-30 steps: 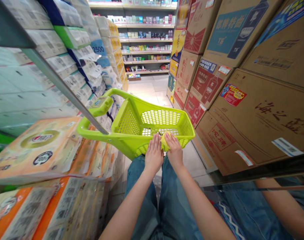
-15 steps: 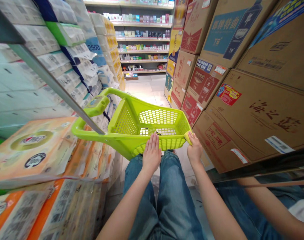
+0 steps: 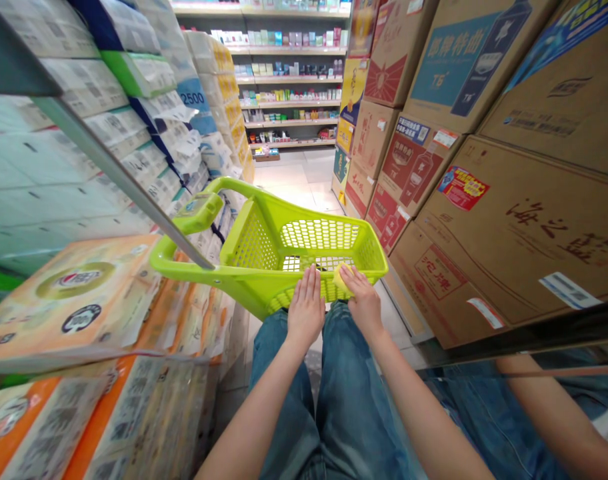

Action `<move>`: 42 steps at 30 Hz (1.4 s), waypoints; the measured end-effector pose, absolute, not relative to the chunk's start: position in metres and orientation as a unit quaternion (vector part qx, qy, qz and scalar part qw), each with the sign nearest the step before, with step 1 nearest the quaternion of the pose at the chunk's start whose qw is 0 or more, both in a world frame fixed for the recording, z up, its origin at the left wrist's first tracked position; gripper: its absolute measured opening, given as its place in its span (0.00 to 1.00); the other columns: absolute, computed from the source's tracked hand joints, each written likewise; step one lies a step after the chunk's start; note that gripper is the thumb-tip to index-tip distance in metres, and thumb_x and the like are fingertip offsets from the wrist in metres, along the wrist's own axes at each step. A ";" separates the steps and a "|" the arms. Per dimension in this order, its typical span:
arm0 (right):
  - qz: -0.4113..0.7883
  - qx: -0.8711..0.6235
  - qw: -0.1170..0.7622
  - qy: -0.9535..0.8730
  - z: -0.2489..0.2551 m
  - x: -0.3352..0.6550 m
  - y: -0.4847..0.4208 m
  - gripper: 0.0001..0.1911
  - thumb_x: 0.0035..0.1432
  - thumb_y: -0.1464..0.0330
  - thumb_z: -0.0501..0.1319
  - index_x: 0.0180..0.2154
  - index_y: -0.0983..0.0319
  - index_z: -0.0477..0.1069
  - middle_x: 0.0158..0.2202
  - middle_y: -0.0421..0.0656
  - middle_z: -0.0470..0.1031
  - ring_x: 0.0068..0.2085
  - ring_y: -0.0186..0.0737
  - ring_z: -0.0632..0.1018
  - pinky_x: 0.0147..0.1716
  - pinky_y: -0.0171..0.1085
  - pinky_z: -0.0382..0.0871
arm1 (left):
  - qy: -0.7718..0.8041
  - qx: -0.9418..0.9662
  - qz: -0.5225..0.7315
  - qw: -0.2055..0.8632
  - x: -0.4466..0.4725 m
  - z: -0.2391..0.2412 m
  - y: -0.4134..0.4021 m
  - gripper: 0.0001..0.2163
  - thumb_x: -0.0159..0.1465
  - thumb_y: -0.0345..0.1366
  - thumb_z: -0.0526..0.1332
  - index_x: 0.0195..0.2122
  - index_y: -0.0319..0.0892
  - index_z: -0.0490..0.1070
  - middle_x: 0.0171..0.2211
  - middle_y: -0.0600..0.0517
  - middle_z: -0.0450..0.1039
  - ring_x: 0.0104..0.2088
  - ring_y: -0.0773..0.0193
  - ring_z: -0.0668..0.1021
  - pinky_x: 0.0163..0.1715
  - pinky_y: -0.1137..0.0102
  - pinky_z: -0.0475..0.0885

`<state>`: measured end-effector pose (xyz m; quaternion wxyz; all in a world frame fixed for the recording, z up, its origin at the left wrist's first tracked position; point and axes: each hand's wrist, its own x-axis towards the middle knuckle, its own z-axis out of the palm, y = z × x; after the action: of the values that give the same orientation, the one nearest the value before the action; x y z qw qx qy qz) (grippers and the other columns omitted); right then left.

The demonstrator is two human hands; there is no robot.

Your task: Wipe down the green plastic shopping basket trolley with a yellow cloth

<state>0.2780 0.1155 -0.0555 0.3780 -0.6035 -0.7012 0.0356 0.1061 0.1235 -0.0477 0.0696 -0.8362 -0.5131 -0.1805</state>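
A lime-green shopping cart (image 3: pixel 254 280) with a perforated basket stands crosswise before my knees. My left hand (image 3: pixel 307 307) lies with fingers stretched out against its near side, just under the rim. In my right hand (image 3: pixel 364 300) is a yellow cloth (image 3: pixel 342 275), pressed to the same near wall a little right of my left hand. Whether it is a cloth or a thin sponge is hard to make out, as the fingers cover part of it. A grey metal bar (image 3: pixel 129 183) slants down to the cart's handle end.
Stacked cardboard cartons (image 3: pixel 524 227) rise close on the right. Tissue packs (image 3: pixel 59 293) are piled on the left, with taller white stacks (image 3: pixel 14 167) behind. Shelves of small products (image 3: pixel 294 80) stand at the aisle's far end. A reflective surface (image 3: pixel 524 413) sits low on the right.
My right hand has slid left along the near rim with the yellow cloth, from the cart's right corner toward my left hand. My left hand stays on the cart's side.
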 end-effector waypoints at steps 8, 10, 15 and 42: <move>0.035 -0.697 0.461 -0.548 -0.079 0.371 0.107 0.41 0.42 0.83 0.50 0.58 0.59 0.72 0.60 0.41 0.73 0.65 0.44 0.68 0.67 0.52 0.59 | -0.515 -0.836 -0.176 0.065 0.106 -0.049 0.124 0.32 0.69 0.34 0.48 0.72 0.31 0.39 0.73 0.44 0.38 0.73 0.56 0.43 0.69 0.57 0.52; 0.019 -0.713 0.452 -0.536 -0.078 0.363 0.108 0.40 0.43 0.83 0.50 0.58 0.59 0.72 0.60 0.42 0.74 0.65 0.44 0.68 0.67 0.53 0.59 | -0.517 -0.836 -0.174 0.065 0.106 -0.049 0.124 0.31 0.69 0.34 0.48 0.72 0.30 0.40 0.73 0.44 0.38 0.73 0.56 0.43 0.70 0.58 0.51; -0.013 -0.686 0.423 -0.592 -0.069 0.289 0.116 0.44 0.44 0.85 0.49 0.63 0.58 0.66 0.64 0.43 0.69 0.68 0.43 0.63 0.67 0.53 0.57 | -0.516 -0.836 -0.174 0.061 0.106 -0.047 0.124 0.31 0.69 0.33 0.48 0.71 0.31 0.42 0.73 0.44 0.39 0.73 0.56 0.44 0.69 0.58 0.51; -0.032 -0.673 0.422 -0.606 -0.068 0.279 0.120 0.41 0.47 0.84 0.49 0.62 0.59 0.67 0.63 0.44 0.70 0.67 0.44 0.65 0.66 0.53 0.59 | -0.519 -0.834 -0.175 0.063 0.107 -0.046 0.123 0.32 0.69 0.32 0.48 0.72 0.31 0.39 0.73 0.43 0.39 0.73 0.57 0.45 0.69 0.58 0.52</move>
<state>0.2786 0.1198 -0.0676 0.4225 -0.6733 -0.6059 -0.0317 0.1067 0.1230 -0.0455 0.0633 -0.8341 -0.5192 -0.1752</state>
